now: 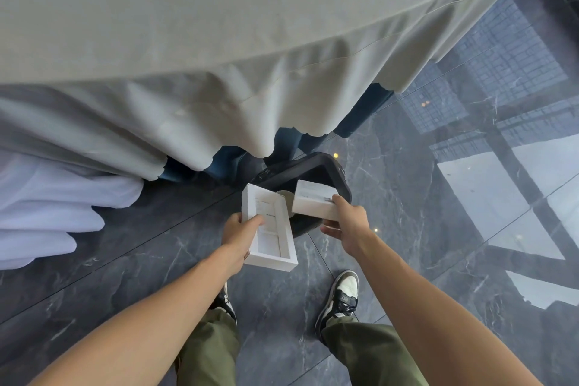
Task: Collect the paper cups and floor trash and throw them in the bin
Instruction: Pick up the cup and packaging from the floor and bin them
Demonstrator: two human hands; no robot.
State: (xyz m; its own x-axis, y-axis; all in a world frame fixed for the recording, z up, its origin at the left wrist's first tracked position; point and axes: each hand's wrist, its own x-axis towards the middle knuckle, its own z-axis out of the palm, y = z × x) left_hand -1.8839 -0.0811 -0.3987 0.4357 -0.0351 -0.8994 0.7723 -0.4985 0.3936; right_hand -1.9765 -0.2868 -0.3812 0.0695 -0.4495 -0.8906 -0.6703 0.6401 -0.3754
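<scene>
A black bin (329,171) stands on the dark marble floor just below the tablecloth's hem. My left hand (239,236) grips an open white box tray (275,247) by its left side, held over the bin's near-left rim. My right hand (347,222) holds a white box lid (315,202) above the bin's opening. Something pale and round (286,196) shows inside the bin between the two box parts; I cannot tell what it is. No paper cup is clearly visible.
A round table with a long grey cloth (219,41) fills the upper view, its hem hanging close over the bin. A white draped cover (56,213) sits at the left. My two shoes (341,294) stand on the glossy floor behind the bin.
</scene>
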